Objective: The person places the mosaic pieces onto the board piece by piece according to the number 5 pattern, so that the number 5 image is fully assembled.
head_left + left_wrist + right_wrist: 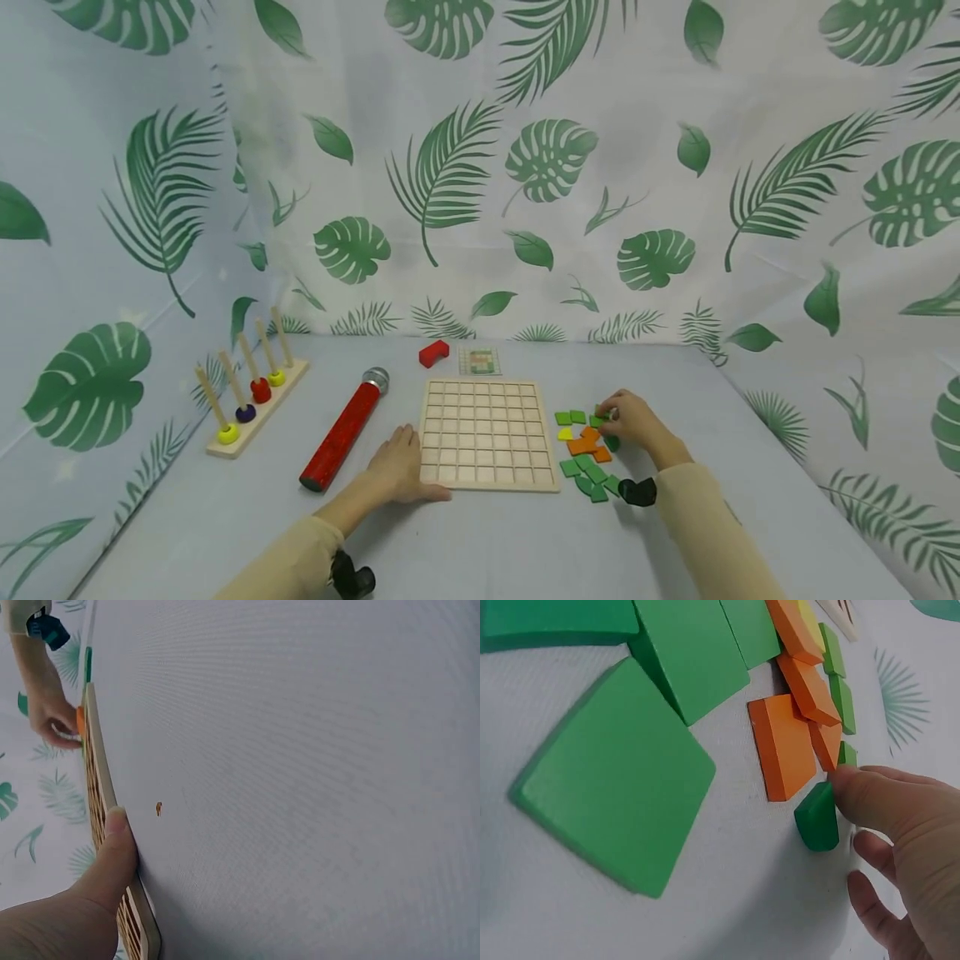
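Left hand (399, 468): spread against board (487, 433)
Right hand (633, 419): at tiles (581, 447); pinch unclear
Tiles: likely light, stiff; grip edges

Your left forearm (349, 505) and right forearm (708, 525) angled forward and inward. Your left hand (399, 468) had its thumb stretched away from the fingers. Your right hand (636, 417) had bent fingers, grip unclear.

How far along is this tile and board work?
Laid out already: the grid board with tiles beside it. In hand: the left hand touches the board's edge; the right hand is at the tiles, grip unclear. Apparently remaining: filling the board, since no tiles sit on it.
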`<state>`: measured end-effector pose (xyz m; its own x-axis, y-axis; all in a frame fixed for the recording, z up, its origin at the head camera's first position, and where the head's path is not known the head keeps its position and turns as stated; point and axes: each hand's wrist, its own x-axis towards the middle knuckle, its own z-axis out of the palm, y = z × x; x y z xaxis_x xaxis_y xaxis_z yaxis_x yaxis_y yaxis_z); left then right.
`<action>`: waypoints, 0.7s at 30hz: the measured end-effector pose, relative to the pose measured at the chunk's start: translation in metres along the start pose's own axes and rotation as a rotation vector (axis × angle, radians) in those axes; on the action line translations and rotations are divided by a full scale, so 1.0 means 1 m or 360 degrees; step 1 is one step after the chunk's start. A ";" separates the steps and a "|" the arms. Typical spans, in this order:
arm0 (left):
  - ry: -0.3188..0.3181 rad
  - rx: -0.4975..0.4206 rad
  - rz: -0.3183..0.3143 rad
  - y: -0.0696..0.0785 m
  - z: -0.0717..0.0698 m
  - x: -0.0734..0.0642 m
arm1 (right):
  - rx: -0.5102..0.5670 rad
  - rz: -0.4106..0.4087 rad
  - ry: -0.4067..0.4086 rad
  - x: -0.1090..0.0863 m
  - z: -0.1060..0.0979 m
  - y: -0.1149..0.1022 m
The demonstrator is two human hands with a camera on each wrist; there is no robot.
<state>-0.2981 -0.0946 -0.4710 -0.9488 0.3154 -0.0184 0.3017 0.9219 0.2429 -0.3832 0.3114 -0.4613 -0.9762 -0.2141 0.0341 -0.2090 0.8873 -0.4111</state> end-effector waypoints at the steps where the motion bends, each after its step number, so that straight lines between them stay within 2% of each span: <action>1: -0.0003 0.0001 0.0001 -0.001 0.001 0.000 | 0.0013 0.0026 0.0001 0.000 0.001 0.000; 5: -0.0006 0.0003 0.0012 -0.002 0.000 -0.001 | 0.0044 0.0074 -0.0001 0.001 0.001 -0.003; 8: -0.0008 0.0012 0.0011 -0.001 -0.004 0.000 | 0.0044 0.0064 -0.0016 0.003 -0.001 -0.004; 16: -0.0030 0.0005 0.0004 0.002 -0.009 0.001 | 0.0104 0.0185 -0.0004 0.011 -0.005 -0.008; 21: -0.0050 0.0007 -0.0003 0.002 -0.006 -0.001 | 0.0079 0.0059 0.0076 0.025 0.001 -0.026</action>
<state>-0.2976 -0.0946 -0.4649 -0.9459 0.3206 -0.0490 0.3006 0.9234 0.2387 -0.4022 0.2829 -0.4507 -0.9851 -0.1610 0.0608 -0.1709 0.8726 -0.4576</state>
